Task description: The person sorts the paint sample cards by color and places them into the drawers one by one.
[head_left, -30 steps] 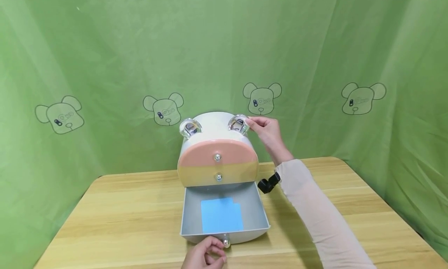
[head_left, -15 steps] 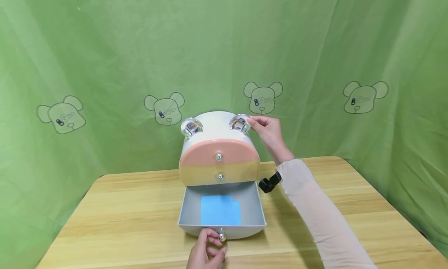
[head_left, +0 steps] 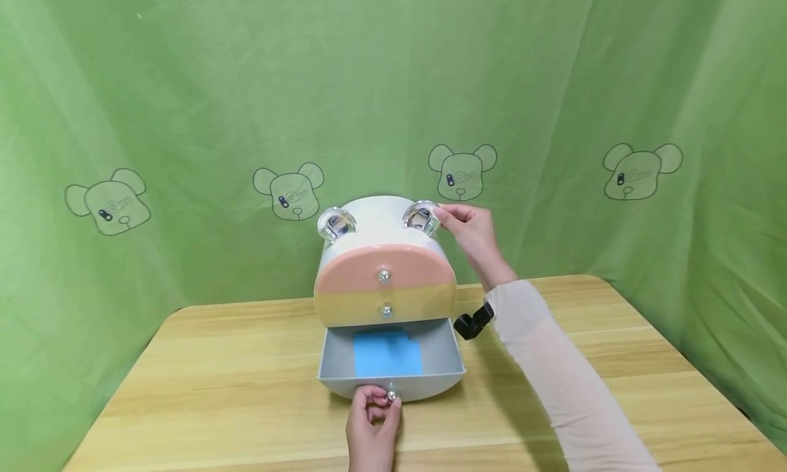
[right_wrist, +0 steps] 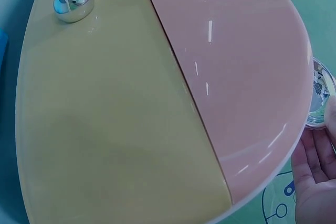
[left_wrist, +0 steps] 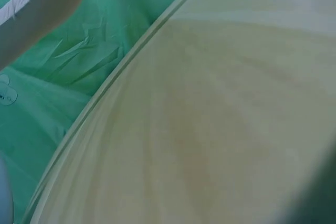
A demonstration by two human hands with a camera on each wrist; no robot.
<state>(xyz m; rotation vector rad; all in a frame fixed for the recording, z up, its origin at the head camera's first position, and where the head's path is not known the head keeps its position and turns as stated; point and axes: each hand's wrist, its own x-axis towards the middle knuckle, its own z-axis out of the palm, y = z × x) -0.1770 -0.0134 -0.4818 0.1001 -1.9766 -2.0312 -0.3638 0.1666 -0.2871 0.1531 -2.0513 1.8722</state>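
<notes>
A small rounded drawer box (head_left: 384,216) stands on the table, white on top with two shiny ear-shaped pieces. Its pink drawer front (head_left: 356,268) and yellow drawer front (head_left: 350,308) are closed. The grey bottom drawer (head_left: 443,352) is pulled partly out, with blue paper sheets (head_left: 387,356) lying inside. My left hand (head_left: 371,424) pinches the drawer's silver knob (head_left: 391,395) between thumb and curled fingers. With thumb and fingertips, my right hand (head_left: 473,236) grips the right ear (head_left: 421,217); the right wrist view also shows this hand (right_wrist: 317,177) at the ear's edge.
The wooden table (head_left: 215,376) extends to both sides of the box. A green curtain (head_left: 369,82) with printed bear heads hangs behind. A black wrist-worn device (head_left: 473,322) sits beside the box under the right sleeve (head_left: 553,369).
The bottom drawer has slid inward toward the box, and my left hand has moved forward with its knob. My right hand keeps its hold on the ear.
</notes>
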